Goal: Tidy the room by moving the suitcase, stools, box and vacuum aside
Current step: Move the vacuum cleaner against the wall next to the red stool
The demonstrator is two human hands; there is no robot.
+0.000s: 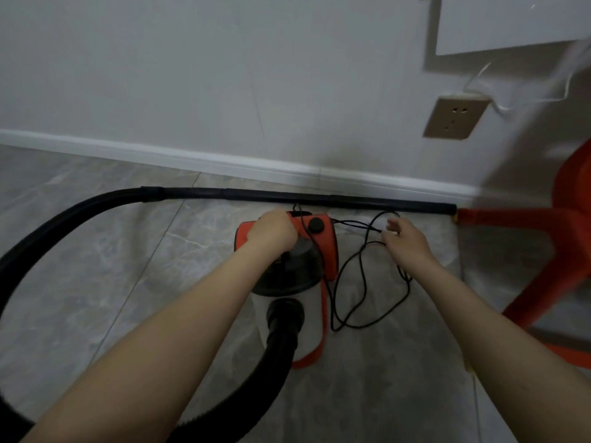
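A canister vacuum (307, 276) with an orange top and pale drum stands on the grey tile floor close to the wall. My left hand (271, 231) is closed around its orange top handle. Its black hose (64, 225) loops out to the left and runs into a long black wand (319, 199) lying along the skirting board. The thin black power cord (361, 282) lies in loose loops to the right of the drum. My right hand (407, 241) hovers over the cord with fingers spread; whether it touches the cord is unclear. A red plastic stool (556, 257) stands at the right edge.
A white wall with a skirting board (224, 161) runs across the back. A beige wall socket (454, 118) sits low on the right, with a white cable (499, 91) hanging near it. A white panel (511, 24) shows at top right.
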